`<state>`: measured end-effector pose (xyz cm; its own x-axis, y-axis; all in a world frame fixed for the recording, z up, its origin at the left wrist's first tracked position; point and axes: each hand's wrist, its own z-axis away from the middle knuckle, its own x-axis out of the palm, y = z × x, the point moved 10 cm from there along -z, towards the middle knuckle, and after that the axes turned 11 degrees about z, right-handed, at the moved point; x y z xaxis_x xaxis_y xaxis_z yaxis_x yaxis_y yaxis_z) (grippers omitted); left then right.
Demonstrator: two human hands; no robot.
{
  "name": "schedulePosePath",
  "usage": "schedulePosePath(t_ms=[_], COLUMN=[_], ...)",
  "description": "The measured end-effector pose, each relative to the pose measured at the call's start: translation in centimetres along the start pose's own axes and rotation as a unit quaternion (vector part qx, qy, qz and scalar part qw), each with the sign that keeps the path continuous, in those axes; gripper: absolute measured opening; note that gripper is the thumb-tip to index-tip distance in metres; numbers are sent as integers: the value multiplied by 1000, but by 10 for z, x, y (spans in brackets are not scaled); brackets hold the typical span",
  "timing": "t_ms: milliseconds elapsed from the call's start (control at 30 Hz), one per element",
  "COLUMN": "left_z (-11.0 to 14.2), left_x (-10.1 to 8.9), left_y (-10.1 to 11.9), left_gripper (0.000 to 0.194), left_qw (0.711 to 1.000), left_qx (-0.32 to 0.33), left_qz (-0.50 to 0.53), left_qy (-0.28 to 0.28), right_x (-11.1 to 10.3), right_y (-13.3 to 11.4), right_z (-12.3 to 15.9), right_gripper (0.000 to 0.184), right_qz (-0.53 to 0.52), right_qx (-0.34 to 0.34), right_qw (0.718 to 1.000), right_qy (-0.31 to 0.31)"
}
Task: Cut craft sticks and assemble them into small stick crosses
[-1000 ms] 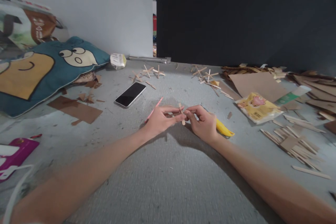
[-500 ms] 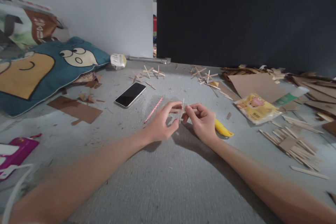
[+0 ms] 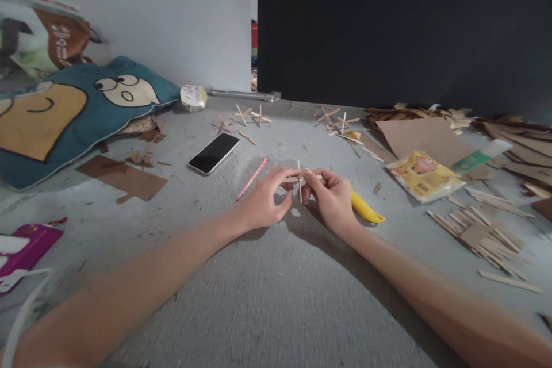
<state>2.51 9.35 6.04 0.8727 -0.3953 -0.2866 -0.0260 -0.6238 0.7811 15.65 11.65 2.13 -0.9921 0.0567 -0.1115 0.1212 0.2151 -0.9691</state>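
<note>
Nearest, on the grey counter (image 3: 241, 299), at the far left, a white cable (image 3: 26, 305) beside a purple case (image 3: 41, 241). Opposite, to the right, a lone wooden stick (image 3: 509, 282), and just beyond, a loose pile of sticks (image 3: 502, 256) partly under a small cardboard scrap (image 3: 474, 234). In the middle, held above the counter between both hands, a little wooden cross (image 3: 300, 181), one stick upright in view and one running crosswise. Clamped on the cross by thumb and fingers of the right hand (image 3: 334, 198). From the other side, curved around it with thumb parted from forefinger, the left hand (image 3: 264, 202). Cannot tell from this view about any grip by those left fingertips. Partly behind the right hand, a yellow ribbed object (image 3: 366, 209); just beyond the left, a pink striped rod (image 3: 252, 179). Further off, a brown cardboard piece (image 3: 121, 175), a dark-screened phone (image 3: 214, 153), and a yellow packet (image 3: 425, 177) near a green-and-white tube (image 3: 483, 154). Farther still, more crossed sticks (image 3: 260, 117) in two clusters, a teal cushion (image 3: 92, 112) with cartoon faces, and a metal bar (image 3: 244, 95). At the back, a white wall (image 3: 164, 11) and a black panel (image 3: 401, 23).
</note>
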Motion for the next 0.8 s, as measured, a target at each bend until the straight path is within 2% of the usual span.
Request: schedulePosePath(t_ms=[133,433,667,800], left_z=[-1,2,2,3], left_x=[-6,-14,-14,-14], left_y=[-6,-16,-6,-10], left_gripper=[26,23,19,23], left_qw=[999,995,994,995], left_qx=[-12,-20,12,1], left_qz=[-20,-60,-88,-82], left_qy=[27,73,65,55], right_x=[1,4,7,7], right_y=[0,1,3,4], right_z=[-1,1,1,1], right_gripper=[39,40,37,37], right_qz=[-6,20,-1,-7], right_qx=[2,2,8,9], right_qw=[1000,1000,1000,1000], right_qy=[-3,-9,-27,-27])
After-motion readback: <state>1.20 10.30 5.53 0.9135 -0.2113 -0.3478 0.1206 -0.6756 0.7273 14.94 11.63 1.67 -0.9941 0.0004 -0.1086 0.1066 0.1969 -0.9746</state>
